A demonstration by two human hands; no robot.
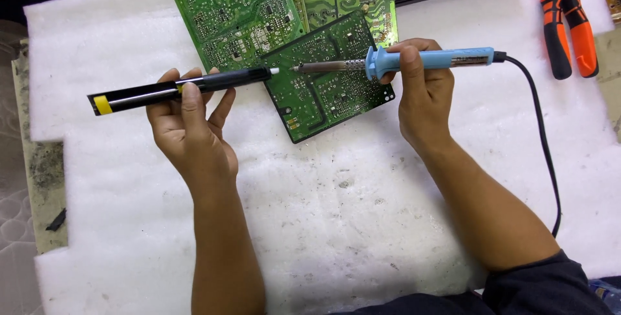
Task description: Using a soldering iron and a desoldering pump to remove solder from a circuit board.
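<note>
Both bare forearms rise from the lower edge and lean toward 12 o'clock, the left one nearly straight up, the right one slanting from about 5 o'clock toward 11 o'clock out of a dark pushed-up sleeve. The left hand (191,127) shows its back, fingers curled over and closed in a grip, thumb lying along the top and pointing to 12 o'clock. The right hand (420,98) is also back-up, its wrist a little bent, fingers wrapped shut with the index finger lying over the top. The two hands are level and well apart.
</note>
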